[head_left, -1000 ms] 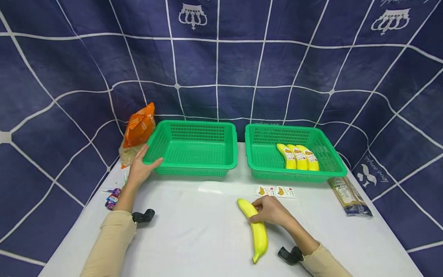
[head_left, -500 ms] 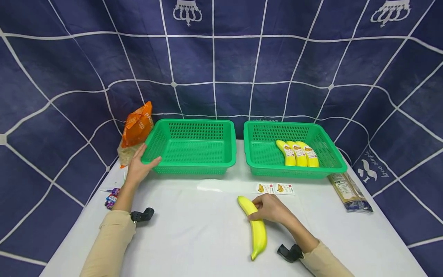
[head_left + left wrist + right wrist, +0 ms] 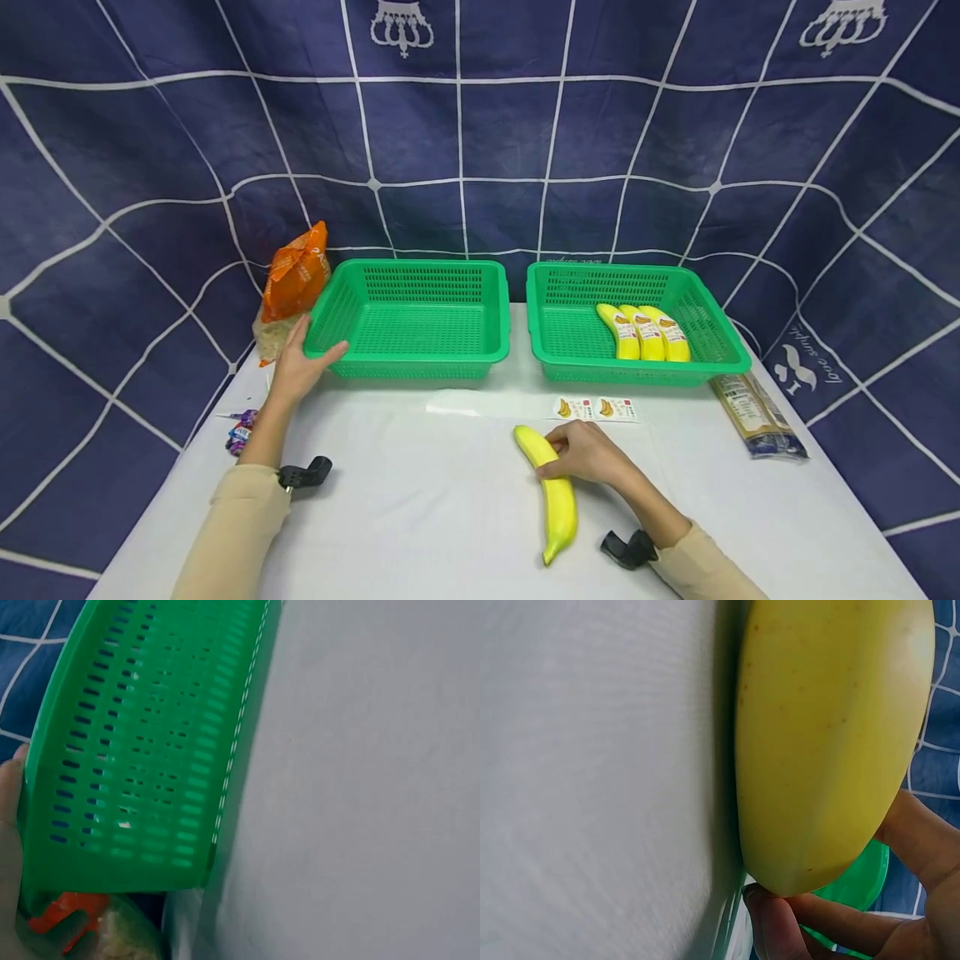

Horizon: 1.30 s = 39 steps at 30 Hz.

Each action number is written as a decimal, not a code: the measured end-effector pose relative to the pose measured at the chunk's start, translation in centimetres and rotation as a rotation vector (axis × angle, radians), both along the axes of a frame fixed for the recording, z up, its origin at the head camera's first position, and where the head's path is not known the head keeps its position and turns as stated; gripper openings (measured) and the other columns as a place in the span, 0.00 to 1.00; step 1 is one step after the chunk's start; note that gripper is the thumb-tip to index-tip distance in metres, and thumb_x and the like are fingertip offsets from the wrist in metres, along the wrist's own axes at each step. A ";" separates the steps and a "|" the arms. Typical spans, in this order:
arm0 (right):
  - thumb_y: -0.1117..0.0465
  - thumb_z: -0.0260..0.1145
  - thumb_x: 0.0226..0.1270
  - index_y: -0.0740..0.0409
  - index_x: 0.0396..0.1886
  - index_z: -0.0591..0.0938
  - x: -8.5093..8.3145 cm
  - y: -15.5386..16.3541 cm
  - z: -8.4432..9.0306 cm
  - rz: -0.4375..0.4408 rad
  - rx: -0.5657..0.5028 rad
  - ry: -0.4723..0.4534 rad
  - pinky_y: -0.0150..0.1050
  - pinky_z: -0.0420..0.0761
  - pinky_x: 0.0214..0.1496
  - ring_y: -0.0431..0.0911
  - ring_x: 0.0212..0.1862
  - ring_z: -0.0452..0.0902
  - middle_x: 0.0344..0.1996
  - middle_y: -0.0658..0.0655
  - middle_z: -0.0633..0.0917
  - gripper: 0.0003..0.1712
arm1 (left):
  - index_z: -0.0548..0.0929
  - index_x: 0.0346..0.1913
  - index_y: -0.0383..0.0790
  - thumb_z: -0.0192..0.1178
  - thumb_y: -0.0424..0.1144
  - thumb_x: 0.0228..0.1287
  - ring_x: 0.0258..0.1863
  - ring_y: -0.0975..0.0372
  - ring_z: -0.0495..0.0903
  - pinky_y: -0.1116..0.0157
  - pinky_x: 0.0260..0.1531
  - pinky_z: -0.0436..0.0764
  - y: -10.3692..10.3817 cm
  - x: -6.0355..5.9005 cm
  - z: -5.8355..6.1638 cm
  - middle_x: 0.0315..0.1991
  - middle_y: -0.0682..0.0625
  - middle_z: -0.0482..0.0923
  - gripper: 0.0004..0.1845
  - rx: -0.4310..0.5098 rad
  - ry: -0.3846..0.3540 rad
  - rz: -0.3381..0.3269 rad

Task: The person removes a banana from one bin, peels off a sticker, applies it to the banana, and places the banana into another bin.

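We see a navy-blue fabric backdrop (image 3: pixel 465 133) with a white grid pattern and white crown logos, draped behind and around both sides. In front sits a white cloth-covered desk (image 3: pixel 420 508). Lighting is even and bright, shadows soft.

Right hand (image 3: pixel 900 900) grips banana (image 3: pixel 825 742) on table (image 3: pixel 592 787).

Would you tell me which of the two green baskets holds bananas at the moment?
The right-hand basket holds three labelled bananas. The left-hand basket, whose corner the left hand touches, holds none.
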State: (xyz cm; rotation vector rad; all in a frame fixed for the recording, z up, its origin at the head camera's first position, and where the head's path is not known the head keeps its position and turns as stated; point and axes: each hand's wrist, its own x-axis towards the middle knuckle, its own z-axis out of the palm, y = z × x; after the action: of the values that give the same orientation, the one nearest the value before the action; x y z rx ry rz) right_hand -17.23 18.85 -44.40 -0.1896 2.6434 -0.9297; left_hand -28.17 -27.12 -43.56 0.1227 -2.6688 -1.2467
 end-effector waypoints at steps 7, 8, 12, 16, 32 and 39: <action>0.53 0.83 0.39 0.56 0.37 0.88 0.0 0.0 0.2 -0.014 0.019 -0.018 0.33 0.72 0.31 0.42 0.30 0.72 0.25 0.48 0.81 0.23 | 0.49 0.78 0.40 0.65 0.61 0.56 0.74 0.36 0.50 0.33 0.69 0.49 1.7 1.5 0.5 0.77 0.37 0.49 0.55 -0.165 0.139 0.054; 0.53 0.83 0.39 0.56 0.38 0.88 0.0 0.0 0.2 -0.016 0.022 -0.020 0.34 0.72 0.31 0.42 0.31 0.72 0.26 0.48 0.81 0.23 | 0.51 0.77 0.39 0.67 0.60 0.55 0.73 0.36 0.51 0.33 0.68 0.49 2.1 1.7 0.7 0.77 0.37 0.50 0.55 -0.188 0.177 0.053; 0.53 0.83 0.39 0.57 0.39 0.88 0.1 0.0 0.4 -0.021 0.033 -0.020 0.34 0.73 0.32 0.42 0.32 0.72 0.27 0.48 0.81 0.25 | 0.55 0.76 0.36 0.73 0.53 0.48 0.72 0.36 0.54 0.34 0.68 0.51 4.6 3.2 1.6 0.75 0.36 0.55 0.56 -0.209 0.330 0.007; 0.53 0.83 0.39 0.57 0.39 0.88 0.2 0.0 0.5 -0.015 0.030 -0.012 0.34 0.73 0.33 0.42 0.31 0.72 0.26 0.48 0.81 0.25 | 0.57 0.76 0.39 0.77 0.47 0.43 0.71 0.38 0.56 0.35 0.68 0.55 7.4 4.8 2.8 0.75 0.37 0.57 0.57 -0.167 0.435 -0.080; 0.53 0.82 0.41 0.58 0.36 0.87 0.4 0.3 0.2 0.041 -0.039 0.014 0.31 0.69 0.27 0.42 0.28 0.71 0.24 0.49 0.79 0.22 | 0.58 0.76 0.45 0.69 0.64 0.49 0.73 0.51 0.62 0.44 0.70 0.63 18.0 9.0 2.3 0.75 0.48 0.60 0.54 -0.425 0.206 -0.632; 0.53 0.81 0.42 0.58 0.36 0.87 0.3 0.1 0.0 0.066 -0.050 0.024 0.30 0.69 0.26 0.41 0.27 0.71 0.23 0.48 0.79 0.21 | 0.59 0.76 0.45 0.66 0.64 0.52 0.73 0.52 0.62 0.49 0.71 0.65 21.0 7.9 -1.0 0.75 0.49 0.61 0.51 -0.429 0.050 -0.761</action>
State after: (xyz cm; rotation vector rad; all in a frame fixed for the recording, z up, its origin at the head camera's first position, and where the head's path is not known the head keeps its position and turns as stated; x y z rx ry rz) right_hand -16.90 18.95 -44.42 -0.2997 2.6201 -0.9782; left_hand -20.26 -6.17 -44.54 -1.0442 -2.9496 -0.7426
